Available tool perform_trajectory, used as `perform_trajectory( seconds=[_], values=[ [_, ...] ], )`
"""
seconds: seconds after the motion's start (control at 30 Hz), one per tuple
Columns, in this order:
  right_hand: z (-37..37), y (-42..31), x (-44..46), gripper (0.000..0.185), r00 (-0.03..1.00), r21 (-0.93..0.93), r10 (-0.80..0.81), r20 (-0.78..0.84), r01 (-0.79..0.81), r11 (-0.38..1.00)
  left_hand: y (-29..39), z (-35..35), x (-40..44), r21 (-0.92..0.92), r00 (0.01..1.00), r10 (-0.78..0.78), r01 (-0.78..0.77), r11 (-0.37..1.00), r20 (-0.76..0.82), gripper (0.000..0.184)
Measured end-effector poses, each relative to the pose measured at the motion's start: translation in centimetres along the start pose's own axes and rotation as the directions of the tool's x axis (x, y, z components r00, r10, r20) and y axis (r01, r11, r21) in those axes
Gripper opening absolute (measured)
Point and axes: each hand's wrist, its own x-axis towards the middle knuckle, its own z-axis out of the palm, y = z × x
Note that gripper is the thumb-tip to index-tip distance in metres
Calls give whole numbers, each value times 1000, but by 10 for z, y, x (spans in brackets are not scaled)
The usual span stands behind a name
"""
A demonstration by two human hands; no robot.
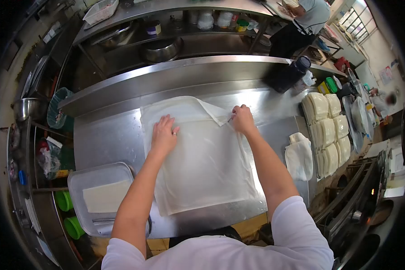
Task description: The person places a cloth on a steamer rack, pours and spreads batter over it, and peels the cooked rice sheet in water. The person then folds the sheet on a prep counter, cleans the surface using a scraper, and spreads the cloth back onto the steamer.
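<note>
A large thin whitish sheet lies spread on the steel table. Its upper right corner is lifted and folded over, pinched in the fingers of my right hand. Flat on the sheet's upper left part rests my left hand, fingers spread, a ring on one finger. To the right is a small folded pale cloth or sheet. At the lower left, a tray holds a pale rectangular sheet.
Stacks of folded pale sheets stand at the right, with a dark bottle behind. A raised steel ledge runs along the back. Another person works at the upper right. Green bins sit at the lower left.
</note>
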Motion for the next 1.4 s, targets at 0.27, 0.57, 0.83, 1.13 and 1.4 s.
perform_trajectory(
  seconds=[0.27,0.57,0.83,1.13,1.4],
  values=[
    [0,16,18,20,937,183,213,-275,-167,969,-2,-9,19,282,975,-8,-56,958,221,59],
    [19,-45,-13,68,969,-104,23,248,3,995,12,25,35,245,969,88,-145,958,231,66],
    [32,-100,-50,70,896,118,-117,429,73,990,35,30,-1,205,957,121,-179,962,265,65],
    [-16,3,24,48,995,-50,-59,81,63,997,-91,-51,32,424,991,-121,136,895,-63,56],
    [8,-24,27,15,971,59,-55,-234,71,996,-102,-35,39,-155,920,-224,183,971,-320,16]
  ],
)
